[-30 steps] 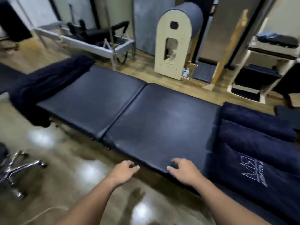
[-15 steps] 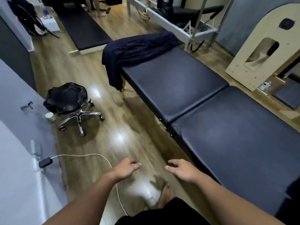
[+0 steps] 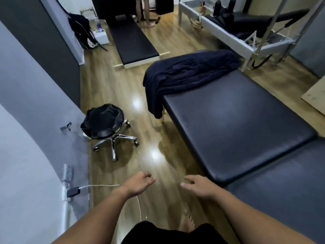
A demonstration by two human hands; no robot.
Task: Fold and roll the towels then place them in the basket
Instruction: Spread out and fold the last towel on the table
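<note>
Studio with wood floor; padded bench (image 3: 233, 120) runs ahead. Left hand (image 3: 140, 182) and right hand (image 3: 197, 185) empty, fingers loosely curled. Towel pile (image 3: 186, 74) well beyond fingers, draped over bench's far end. Advice: lift one towel clear, spread flat.

A padded bench (image 3: 237, 120) with a dark top runs along the right side of the wood floor (image 3: 140, 88). A rolling stool (image 3: 107, 127) on a chrome five-legged base stands by the grey wall (image 3: 35, 103) at left. Low on that wall a charger (image 3: 73, 191) sits in a socket, its white cable (image 3: 105, 185) trailing over the floor. A low black mat (image 3: 133, 43) lies at the far end, with a black bag (image 3: 82, 32) leaning on the wall beside it. A metal-framed reformer (image 3: 237, 32) stands at the far right.
</note>
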